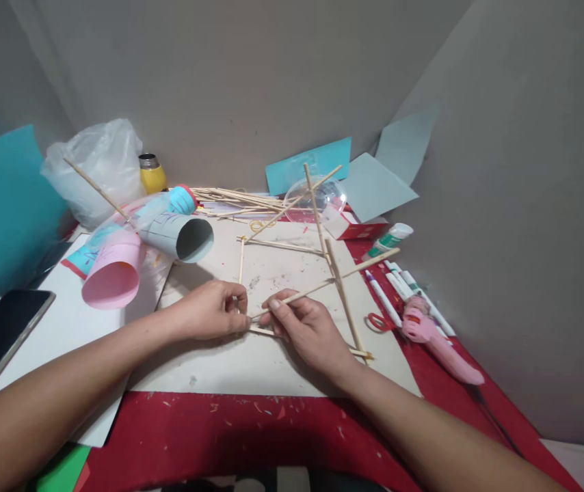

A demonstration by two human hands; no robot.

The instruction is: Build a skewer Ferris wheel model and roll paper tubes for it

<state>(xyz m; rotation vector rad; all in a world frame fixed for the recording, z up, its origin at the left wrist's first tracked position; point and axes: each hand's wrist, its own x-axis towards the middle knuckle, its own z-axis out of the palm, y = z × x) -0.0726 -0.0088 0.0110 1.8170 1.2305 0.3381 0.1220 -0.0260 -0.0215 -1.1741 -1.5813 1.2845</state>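
A frame of thin wooden sticks (347, 301) stands on the cream sheet (194, 362), with crossed sticks tied or joined at its corners. My left hand (215, 311) is closed at the frame's near-left corner, thumb and fingers pinched there. My right hand (312, 328) pinches a slanted wooden stick (317, 290) just right of it. That stick's lower end lies at my left fingertips, and its other end rises to the right, crossing an upright of the frame. My fingers partly hide the corner joint.
At left are paper tubes (112, 270), a phone (5, 335) and a plastic bag (94, 167). Loose sticks (235, 199) and rubber bands (260, 225) lie behind. Markers (384, 297), red-handled scissors (380, 322), a pink glue gun (438, 342) and a tube (389, 240) line the right.
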